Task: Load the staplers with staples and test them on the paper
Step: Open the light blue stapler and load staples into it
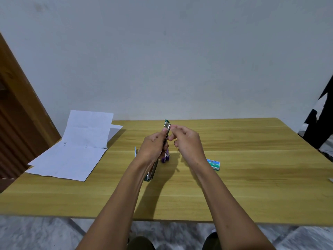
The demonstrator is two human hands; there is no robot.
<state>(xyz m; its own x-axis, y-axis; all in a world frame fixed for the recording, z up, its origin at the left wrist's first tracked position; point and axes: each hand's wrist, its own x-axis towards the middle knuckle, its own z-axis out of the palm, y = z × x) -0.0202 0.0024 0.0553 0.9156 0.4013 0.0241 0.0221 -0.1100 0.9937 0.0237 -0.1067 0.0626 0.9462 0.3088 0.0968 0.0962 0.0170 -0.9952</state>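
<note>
Currently the left hand (153, 145) grips a green stapler (166, 129) upright above the bench (252, 177), fingers wrapped around its body. The right hand (185, 139) has thumb and forefinger pressed together at the stapler's top end, apparently pinching a staple strip too small to confirm.

Risks:
- The strip may skew or break if fed off-axis into the magazine channel.
- Loose staples could drop onto the bench and scatter.
- A spring-loaded pusher may snap onto a fingertip if released early.

A purple stapler (165, 158) lies on the bench under the hands, largely hidden. A second metal and green piece (150, 173) shows below the left wrist; its identity is unclear. The staple box (213, 164) lies just right of the right wrist, partly covered. The paper (72, 156) rests at the bench's left end, overhanging the edge.
</note>
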